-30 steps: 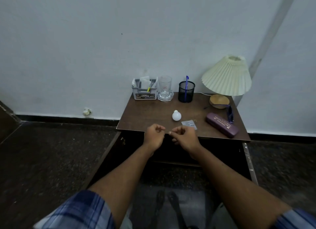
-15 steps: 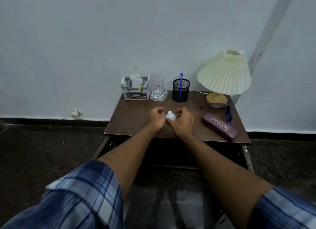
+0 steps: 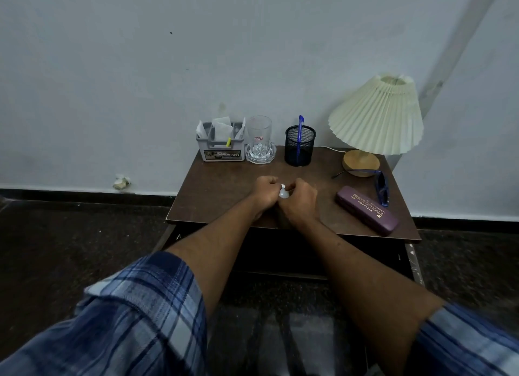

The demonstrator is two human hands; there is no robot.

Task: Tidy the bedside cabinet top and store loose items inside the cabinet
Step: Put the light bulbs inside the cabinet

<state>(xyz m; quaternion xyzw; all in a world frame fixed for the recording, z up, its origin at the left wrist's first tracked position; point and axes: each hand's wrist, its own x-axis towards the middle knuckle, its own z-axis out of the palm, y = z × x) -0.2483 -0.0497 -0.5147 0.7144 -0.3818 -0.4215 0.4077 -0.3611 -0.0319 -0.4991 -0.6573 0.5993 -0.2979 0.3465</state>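
Note:
The brown cabinet top stands against the wall. Both of my hands rest at its middle front. My left hand is a closed fist and my right hand is curled beside it. A small white bulb-shaped object shows between them, touched by both. The small silver packet seen earlier is hidden under my right hand. To the right lie a purple glasses case and blue glasses. Below the top, the cabinet interior is open and dark.
Along the back stand a grey organiser with papers, a drinking glass on a coaster, a black mesh pen holder with a blue pen and a pleated lamp. A crumpled scrap lies on the floor at the left.
Both hands moved forward from the front edge onto the top and closed around the white object. The silver packet is now covered by my right hand.

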